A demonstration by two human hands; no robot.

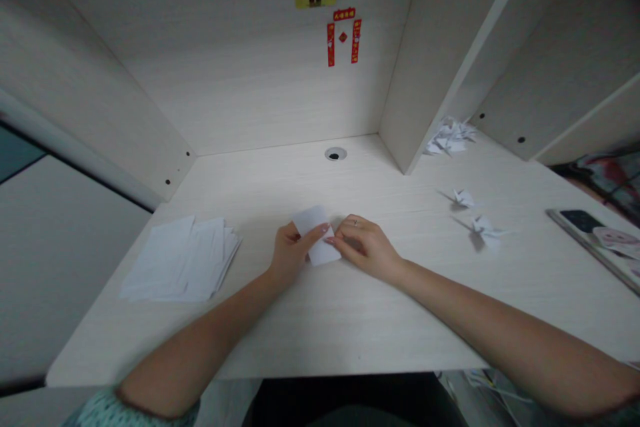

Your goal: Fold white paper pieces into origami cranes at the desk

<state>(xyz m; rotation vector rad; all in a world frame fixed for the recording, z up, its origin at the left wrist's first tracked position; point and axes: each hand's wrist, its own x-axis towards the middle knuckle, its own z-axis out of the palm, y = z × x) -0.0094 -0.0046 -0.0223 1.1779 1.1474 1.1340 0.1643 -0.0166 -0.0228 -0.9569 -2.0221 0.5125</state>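
Note:
A small piece of white paper [324, 254], apparently folded, is held between my two hands above the middle of the desk. My left hand [291, 248] grips its left side, with the thumb lying across the front and the other fingers behind. At the right edge, my right hand [367, 245] pinches the paper between thumb and forefinger, its other fingers curled; a ring shows on one finger. The underside of the paper is hidden.
A stack of white paper sheets [170, 260] lies at the left. On the right are two folded paper cranes [485, 229], a pile of similar white folded papers [450, 136] behind a divider panel [440, 60], and a phone [600, 240]. A cable hole [335, 154] sits near the back wall.

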